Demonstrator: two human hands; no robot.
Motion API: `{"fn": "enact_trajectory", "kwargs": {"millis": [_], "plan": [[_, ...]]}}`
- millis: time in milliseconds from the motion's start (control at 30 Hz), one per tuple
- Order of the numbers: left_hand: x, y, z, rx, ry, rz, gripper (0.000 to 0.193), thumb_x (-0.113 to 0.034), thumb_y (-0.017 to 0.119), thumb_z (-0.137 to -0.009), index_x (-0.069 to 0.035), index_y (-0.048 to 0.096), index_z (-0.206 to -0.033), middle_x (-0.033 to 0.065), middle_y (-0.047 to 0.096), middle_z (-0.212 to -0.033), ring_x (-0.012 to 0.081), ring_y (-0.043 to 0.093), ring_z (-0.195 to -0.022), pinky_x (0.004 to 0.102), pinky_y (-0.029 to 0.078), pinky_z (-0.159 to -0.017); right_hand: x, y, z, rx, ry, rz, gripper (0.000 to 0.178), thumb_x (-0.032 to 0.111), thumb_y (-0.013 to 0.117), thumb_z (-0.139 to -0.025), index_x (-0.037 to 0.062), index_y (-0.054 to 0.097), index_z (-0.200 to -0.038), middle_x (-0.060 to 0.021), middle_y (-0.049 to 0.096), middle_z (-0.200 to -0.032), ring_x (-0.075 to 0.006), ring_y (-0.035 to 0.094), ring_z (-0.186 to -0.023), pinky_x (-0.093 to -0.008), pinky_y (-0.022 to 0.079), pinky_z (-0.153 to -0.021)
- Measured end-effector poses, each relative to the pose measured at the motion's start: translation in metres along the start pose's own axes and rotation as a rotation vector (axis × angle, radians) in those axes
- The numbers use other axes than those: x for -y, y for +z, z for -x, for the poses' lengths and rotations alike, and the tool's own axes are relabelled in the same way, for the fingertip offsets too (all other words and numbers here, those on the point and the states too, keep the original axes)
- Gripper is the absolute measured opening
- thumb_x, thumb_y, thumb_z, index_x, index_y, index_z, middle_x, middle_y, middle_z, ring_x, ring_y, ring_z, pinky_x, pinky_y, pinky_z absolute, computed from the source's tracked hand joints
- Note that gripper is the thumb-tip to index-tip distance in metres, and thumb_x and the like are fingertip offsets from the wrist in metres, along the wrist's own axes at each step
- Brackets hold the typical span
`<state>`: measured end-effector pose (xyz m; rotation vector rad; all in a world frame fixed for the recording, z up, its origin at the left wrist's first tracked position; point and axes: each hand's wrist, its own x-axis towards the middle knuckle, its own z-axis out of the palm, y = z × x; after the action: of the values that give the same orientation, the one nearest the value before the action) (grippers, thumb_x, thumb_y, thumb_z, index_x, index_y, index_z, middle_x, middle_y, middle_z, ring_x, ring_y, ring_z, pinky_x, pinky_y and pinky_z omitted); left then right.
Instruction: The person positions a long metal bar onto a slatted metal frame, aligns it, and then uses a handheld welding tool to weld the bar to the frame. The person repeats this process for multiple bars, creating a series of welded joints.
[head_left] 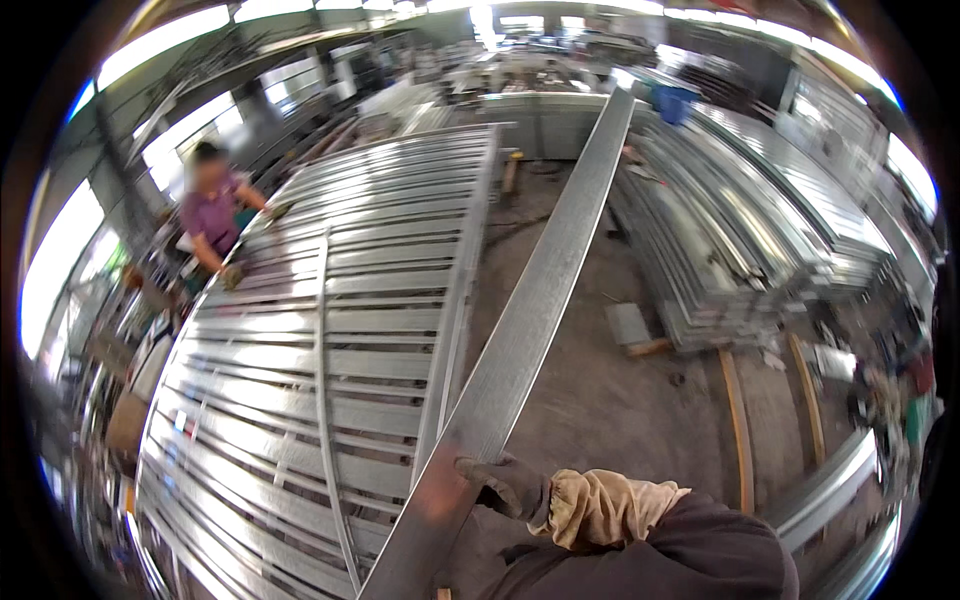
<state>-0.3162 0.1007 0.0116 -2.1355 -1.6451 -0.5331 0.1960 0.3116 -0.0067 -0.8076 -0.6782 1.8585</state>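
Gloved fingers (490, 484) of our right hand (515, 488) close on the right edge of a long, flat metal beam (540, 285), near its lower end; how far they wrap beneath it, we cannot tell. Our left hand is out of view, so we cannot tell how its fingers stand. The beam slants from the lower edge up to the top centre, and we cannot make out whether anything supports its far end. A tan cuff (610, 508) and a dark sleeve (690, 550) cover our right arm.

To our left lies a large slatted metal panel (375, 362), with a thin bar (322, 350) running across its slats. A co-worker (213, 210) in a purple top stands at its far left side, gloved hands at its edge. To our right, stacked metal profiles (700, 220) sit beyond wooden strips (738, 430) on the floor (630, 410), with a blue bucket (673, 104) near their far end.
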Motion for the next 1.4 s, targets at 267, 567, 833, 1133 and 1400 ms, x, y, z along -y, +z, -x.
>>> {"fn": "enact_trajectory", "kwargs": {"millis": [267,567,833,1133,1400], "plan": [[-0.022,0.036,-0.154,0.138,0.123,0.138,0.051,-0.039,0.066,-0.096,0.000,0.061,-0.129,0.0250,0.065,-0.119,0.0469,0.058,-0.109,0.0561,0.044,-0.099,-0.038,-0.083,0.179,-0.444,-0.882,0.731,0.059,0.021,0.077,-0.093,-0.0037,0.053,-0.142,-0.0181,0.063,-0.136,-0.0317,0.064,-0.123,-0.0393,0.054,-0.100],[-0.186,0.157,-0.254,0.646,0.473,0.220,0.047,-0.038,0.062,-0.099,-0.001,0.064,-0.127,0.0239,0.063,-0.118,0.0431,0.056,-0.110,0.0535,0.044,-0.100,-0.108,-0.168,0.357,-0.925,-0.477,-1.014,0.042,0.031,0.067,-0.101,0.0007,0.064,-0.129,-0.0115,0.070,-0.123,-0.0253,0.066,-0.116,-0.0364,0.055,-0.101],[-0.356,0.209,-0.180,0.835,0.468,0.447,0.039,-0.035,0.061,-0.097,-0.002,0.061,-0.119,0.0190,0.058,-0.097,0.0323,0.061,-0.092,0.0462,0.050,-0.080,-0.212,-0.237,0.461,-1.321,-0.730,-1.354,0.041,0.029,0.071,-0.098,0.0000,0.064,-0.126,-0.0153,0.071,-0.119,-0.0314,0.070,-0.105,-0.0461,0.057,-0.096],[-0.414,0.227,-0.104,1.451,0.526,0.472,0.044,-0.040,0.063,-0.094,-0.002,0.063,-0.116,0.0181,0.062,-0.098,0.0314,0.063,-0.092,0.0448,0.052,-0.079,-0.309,-0.259,0.509,-1.691,-0.789,-1.277,0.046,0.028,0.073,-0.096,0.0027,0.059,-0.132,-0.0167,0.070,-0.118,-0.0346,0.070,-0.101,-0.0519,0.059,-0.091],[-0.445,0.234,-0.063,1.544,0.681,0.409,0.049,-0.044,0.069,-0.086,-0.004,0.064,-0.115,0.0177,0.064,-0.099,0.0321,0.064,-0.093,0.0452,0.052,-0.080,-0.354,-0.288,0.563,-1.725,-0.617,-1.395,0.041,0.031,0.071,-0.097,0.0022,0.065,-0.125,-0.0135,0.073,-0.103,-0.0303,0.072,-0.088,-0.0457,0.061,-0.080]]}}
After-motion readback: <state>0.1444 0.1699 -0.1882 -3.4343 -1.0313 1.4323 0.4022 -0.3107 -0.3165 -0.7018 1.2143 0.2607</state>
